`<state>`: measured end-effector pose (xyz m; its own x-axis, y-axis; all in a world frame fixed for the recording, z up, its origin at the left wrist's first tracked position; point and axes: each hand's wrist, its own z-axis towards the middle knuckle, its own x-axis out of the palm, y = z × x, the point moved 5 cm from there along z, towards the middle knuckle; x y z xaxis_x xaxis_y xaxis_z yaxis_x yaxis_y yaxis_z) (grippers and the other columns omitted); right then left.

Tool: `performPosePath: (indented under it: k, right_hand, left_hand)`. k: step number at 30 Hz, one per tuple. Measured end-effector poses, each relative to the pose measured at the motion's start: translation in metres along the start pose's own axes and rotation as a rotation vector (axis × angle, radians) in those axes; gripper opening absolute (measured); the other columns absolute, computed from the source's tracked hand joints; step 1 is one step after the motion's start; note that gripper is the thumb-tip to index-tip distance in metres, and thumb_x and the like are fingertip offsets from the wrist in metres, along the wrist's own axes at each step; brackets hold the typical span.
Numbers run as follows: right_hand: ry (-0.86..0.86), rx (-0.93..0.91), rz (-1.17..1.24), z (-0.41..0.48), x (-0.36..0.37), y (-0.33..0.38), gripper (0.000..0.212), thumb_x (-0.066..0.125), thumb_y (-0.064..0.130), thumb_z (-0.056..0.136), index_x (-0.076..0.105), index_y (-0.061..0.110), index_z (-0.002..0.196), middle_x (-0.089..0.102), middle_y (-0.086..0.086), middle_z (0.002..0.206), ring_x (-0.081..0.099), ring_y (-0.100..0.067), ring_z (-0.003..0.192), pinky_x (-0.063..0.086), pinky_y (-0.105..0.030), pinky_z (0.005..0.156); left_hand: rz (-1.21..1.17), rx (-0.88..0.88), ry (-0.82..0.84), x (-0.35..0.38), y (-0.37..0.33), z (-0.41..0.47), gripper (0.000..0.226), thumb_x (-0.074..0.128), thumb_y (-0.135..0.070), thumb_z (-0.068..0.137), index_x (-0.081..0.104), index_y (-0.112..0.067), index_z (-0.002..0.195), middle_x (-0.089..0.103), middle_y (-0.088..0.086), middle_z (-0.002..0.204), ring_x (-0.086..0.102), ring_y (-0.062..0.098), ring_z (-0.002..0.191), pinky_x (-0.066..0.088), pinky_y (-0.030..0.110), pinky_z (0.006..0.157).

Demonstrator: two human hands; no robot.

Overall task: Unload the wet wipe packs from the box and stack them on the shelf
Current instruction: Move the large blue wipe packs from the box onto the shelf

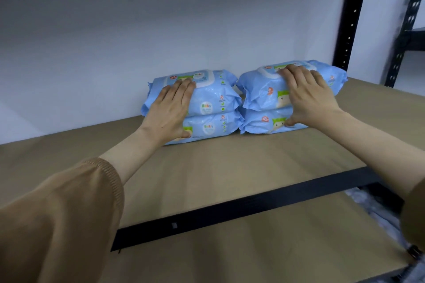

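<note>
Head view: wipe packs (207, 99) lengthwise left-right.

Four wet wipe packs (207, 93) (208, 128) (259, 93) (257, 124), two hands (169, 112) (308, 95), one shelf (230, 163)
</note>
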<state>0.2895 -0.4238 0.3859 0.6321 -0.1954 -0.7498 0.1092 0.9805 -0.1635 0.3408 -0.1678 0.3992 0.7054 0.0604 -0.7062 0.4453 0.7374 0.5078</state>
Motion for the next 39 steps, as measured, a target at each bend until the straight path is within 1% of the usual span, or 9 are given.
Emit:
performPosePath:
  k: [3,5,8,11,13,17,23,34,39]
  right_hand:
    - [-0.005,0.0,0.014,0.01,0.014,-0.015,0.12,0.094,0.02,0.025,0.043,-0.006,0.13,0.05,-0.025,0.127,0.051,-0.038,0.117,0.036,-0.051,0.102]
    - [0.01,0.0,0.018,0.017,0.022,-0.024,0.12,0.094,0.021,0.029,0.04,-0.005,0.133,0.047,-0.025,0.131,0.047,-0.038,0.121,0.033,-0.05,0.104]
    - [0.041,-0.007,0.037,0.027,0.031,-0.037,0.12,0.092,0.023,0.041,0.029,-0.003,0.14,0.035,-0.022,0.141,0.035,-0.035,0.131,0.022,-0.047,0.11]
    - [0.058,-0.021,0.057,0.038,0.042,-0.048,0.113,0.088,0.023,0.052,0.024,-0.003,0.142,0.029,-0.022,0.144,0.028,-0.035,0.134,0.016,-0.046,0.112]
    - [0.072,-0.027,0.055,0.045,0.049,-0.056,0.114,0.088,0.024,0.052,0.023,-0.003,0.142,0.029,-0.023,0.145,0.027,-0.036,0.134,0.016,-0.046,0.112]
    - [0.086,-0.033,0.043,0.059,0.063,-0.067,0.119,0.09,0.023,0.047,0.023,-0.005,0.142,0.029,-0.024,0.144,0.027,-0.037,0.134,0.016,-0.048,0.112]
    - [0.096,-0.034,0.062,0.075,0.08,-0.079,0.12,0.091,0.022,0.047,0.022,-0.004,0.142,0.027,-0.025,0.145,0.025,-0.038,0.135,0.014,-0.048,0.113]
    - [0.099,-0.054,0.049,0.092,0.095,-0.089,0.123,0.093,0.019,0.042,0.024,-0.008,0.14,0.029,-0.028,0.142,0.028,-0.042,0.132,0.018,-0.051,0.111]
    - [0.12,-0.044,0.027,0.092,0.094,-0.089,0.125,0.092,0.024,0.046,0.019,-0.004,0.143,0.025,-0.024,0.146,0.023,-0.038,0.136,0.013,-0.049,0.113]
  left_hand:
    - [-0.025,0.012,-0.018,0.009,-0.002,0.014,0.121,0.093,-0.03,0.018,0.049,0.015,0.121,0.057,0.032,0.118,0.059,0.047,0.105,0.047,0.058,0.084]
    - [-0.051,0.001,-0.015,0.015,-0.005,0.024,0.12,0.093,-0.028,0.02,0.047,0.015,0.122,0.056,0.032,0.12,0.058,0.048,0.106,0.046,0.058,0.086]
    - [-0.108,-0.025,0.006,0.023,-0.013,0.039,0.117,0.092,-0.024,0.03,0.042,0.014,0.128,0.05,0.031,0.128,0.052,0.046,0.115,0.041,0.055,0.096]
    - [-0.133,-0.04,0.031,0.026,-0.022,0.056,0.113,0.088,-0.023,0.048,0.029,0.009,0.139,0.036,0.027,0.142,0.038,0.041,0.13,0.028,0.047,0.109]
    - [-0.146,-0.043,0.044,0.03,-0.027,0.067,0.111,0.085,-0.024,0.057,0.021,0.005,0.142,0.029,0.023,0.146,0.032,0.038,0.134,0.022,0.043,0.111]
    - [-0.129,-0.065,0.074,0.04,-0.037,0.087,0.109,0.079,-0.03,0.067,0.01,0.0,0.146,0.017,0.017,0.152,0.023,0.031,0.138,0.015,0.039,0.113]
    - [-0.123,-0.097,0.112,0.052,-0.041,0.108,0.111,0.077,-0.031,0.069,0.004,-0.003,0.146,0.011,0.014,0.154,0.016,0.028,0.14,0.013,0.038,0.114]
    - [-0.145,-0.095,0.13,0.064,-0.035,0.123,0.116,0.081,-0.031,0.064,0.005,-0.002,0.146,0.013,0.014,0.153,0.015,0.028,0.141,0.014,0.04,0.117]
    - [-0.108,-0.09,0.14,0.063,-0.035,0.124,0.116,0.08,-0.031,0.065,0.004,-0.001,0.146,0.013,0.015,0.153,0.017,0.03,0.14,0.015,0.041,0.116]
